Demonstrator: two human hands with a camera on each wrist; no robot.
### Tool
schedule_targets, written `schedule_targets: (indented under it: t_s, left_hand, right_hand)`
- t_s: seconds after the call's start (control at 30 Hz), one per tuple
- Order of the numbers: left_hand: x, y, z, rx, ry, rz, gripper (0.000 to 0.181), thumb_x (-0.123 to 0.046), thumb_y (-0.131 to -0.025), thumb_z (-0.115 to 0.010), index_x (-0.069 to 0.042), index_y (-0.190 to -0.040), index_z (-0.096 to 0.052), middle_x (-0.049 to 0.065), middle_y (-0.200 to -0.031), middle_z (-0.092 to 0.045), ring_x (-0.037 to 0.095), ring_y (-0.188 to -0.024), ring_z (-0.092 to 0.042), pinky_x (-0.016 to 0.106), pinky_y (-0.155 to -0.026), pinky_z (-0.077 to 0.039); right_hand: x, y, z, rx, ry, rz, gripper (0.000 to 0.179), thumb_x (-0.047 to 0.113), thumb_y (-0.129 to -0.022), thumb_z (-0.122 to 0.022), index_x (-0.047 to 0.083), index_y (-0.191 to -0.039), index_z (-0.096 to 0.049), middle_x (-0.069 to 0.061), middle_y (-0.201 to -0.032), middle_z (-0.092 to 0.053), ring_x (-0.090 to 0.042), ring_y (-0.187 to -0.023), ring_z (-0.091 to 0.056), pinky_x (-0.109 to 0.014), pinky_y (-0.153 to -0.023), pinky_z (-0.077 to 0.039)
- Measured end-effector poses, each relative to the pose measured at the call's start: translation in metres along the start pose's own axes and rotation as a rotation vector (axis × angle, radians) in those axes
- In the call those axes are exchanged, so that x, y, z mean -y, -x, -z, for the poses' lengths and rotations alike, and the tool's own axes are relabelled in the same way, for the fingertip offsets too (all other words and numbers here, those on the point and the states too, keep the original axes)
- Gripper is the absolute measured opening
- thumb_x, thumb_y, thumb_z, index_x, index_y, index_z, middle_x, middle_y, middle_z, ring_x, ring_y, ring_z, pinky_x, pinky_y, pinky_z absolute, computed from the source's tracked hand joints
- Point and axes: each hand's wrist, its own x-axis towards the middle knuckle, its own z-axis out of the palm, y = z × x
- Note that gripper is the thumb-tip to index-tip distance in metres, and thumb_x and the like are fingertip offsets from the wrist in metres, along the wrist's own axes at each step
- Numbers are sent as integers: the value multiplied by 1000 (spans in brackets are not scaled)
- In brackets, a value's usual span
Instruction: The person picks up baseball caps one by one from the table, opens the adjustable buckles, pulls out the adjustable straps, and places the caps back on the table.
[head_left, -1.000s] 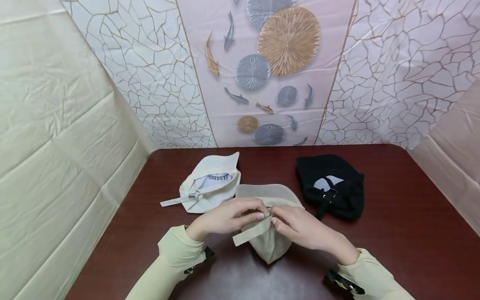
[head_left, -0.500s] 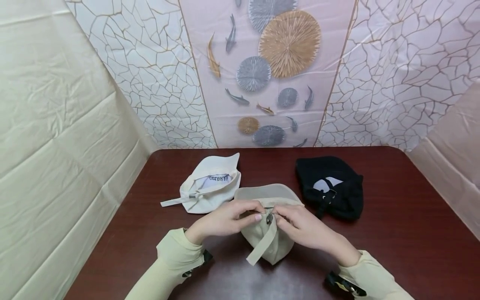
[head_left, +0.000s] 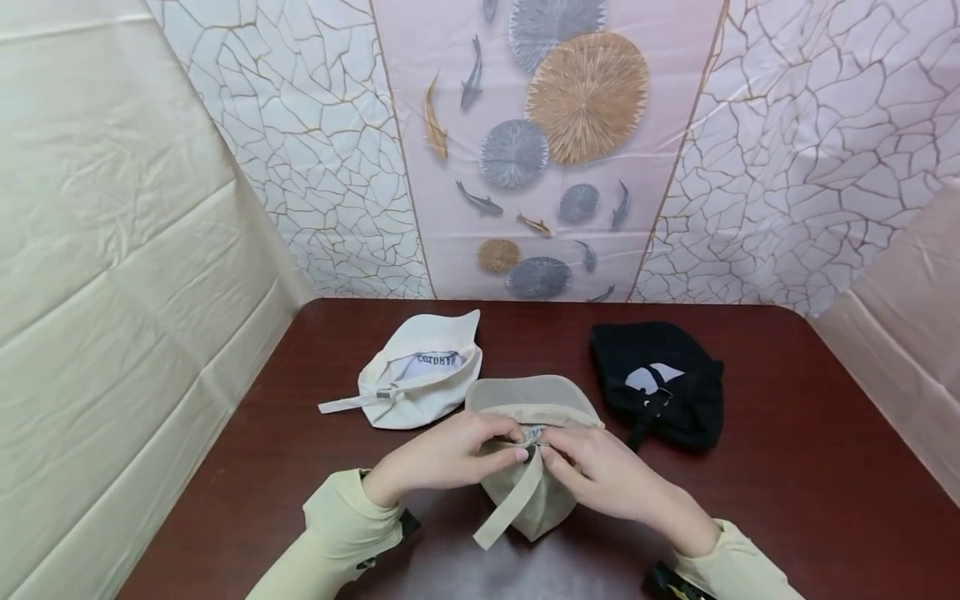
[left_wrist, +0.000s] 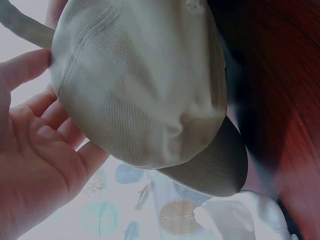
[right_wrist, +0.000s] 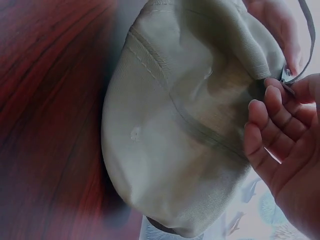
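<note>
A beige cap (head_left: 543,504) is in the middle of the table, its brim (head_left: 532,392) pointing away and its back opening between my hands. My left hand (head_left: 442,454) pinches the back edge from the left; the left wrist view shows its thumb and fingers at the edge of the crown (left_wrist: 140,95). From the other side, my right hand (head_left: 611,471) pinches the back strap near its small metal buckle (right_wrist: 286,76). The loose strap end (head_left: 510,510) hangs forward and to the left. Inside the opening a printed label (head_left: 533,433) shows, and fingers partly hide the buckle.
Behind and left lies a white cap (head_left: 420,333) with dark lettering inside and its strap end out to the left. A black cap (head_left: 675,417) with a white patch lies at the back right. The dark red table (head_left: 787,433) meets patterned cloth (head_left: 337,167) at the back.
The loose strap end has swung from the left to hang more toward the front. The label inside the cap has come into view between the hands. White and black caps stay put.
</note>
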Motion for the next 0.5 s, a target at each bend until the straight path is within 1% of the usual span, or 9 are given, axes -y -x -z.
schedule_targets:
  t_s: [0.1, 0.2, 0.37, 0.5]
  left_hand:
    - [-1, 1, 1, 24, 2, 7, 7, -21, -102, -61, -18, -100, -67, -14, -88, -58, 1, -79, -51, 17, -75, -43]
    - [0, 2, 1, 33, -4, 4, 7, -19, -102, -60, -18, -100, -67, -14, -89, -59, 1, -79, -51, 16, -75, -42]
    - [1, 2, 0, 16, -23, -11, 8, -17, -102, -58, -19, -98, -65, -13, -87, -58, 1, -76, -50, 16, -72, -41]
    - [2, 1, 1, 0, -23, -15, 9, -18, -103, -57, -20, -97, -63, -13, -85, -56, 2, -75, -49, 17, -70, -41]
  right_hand:
    - [2, 2, 0, -3, 13, 2, 21, 11, -101, -59, 28, -88, -57, 19, -74, -44, 0, -73, -48, -21, -64, -43]
    - [4, 4, 1, -2, 19, 5, 17, 13, -101, -60, 28, -93, -61, 20, -77, -49, 0, -74, -50, -21, -65, -44]
    - [5, 6, 4, -1, -3, -2, 15, 18, -104, -57, 30, -100, -64, 21, -82, -53, 0, -76, -51, -21, -67, -45]
    - [4, 6, 8, -33, 11, 20, 18, 13, -103, -57, 29, -103, -65, 20, -86, -55, 0, -78, -52, -22, -69, -46]
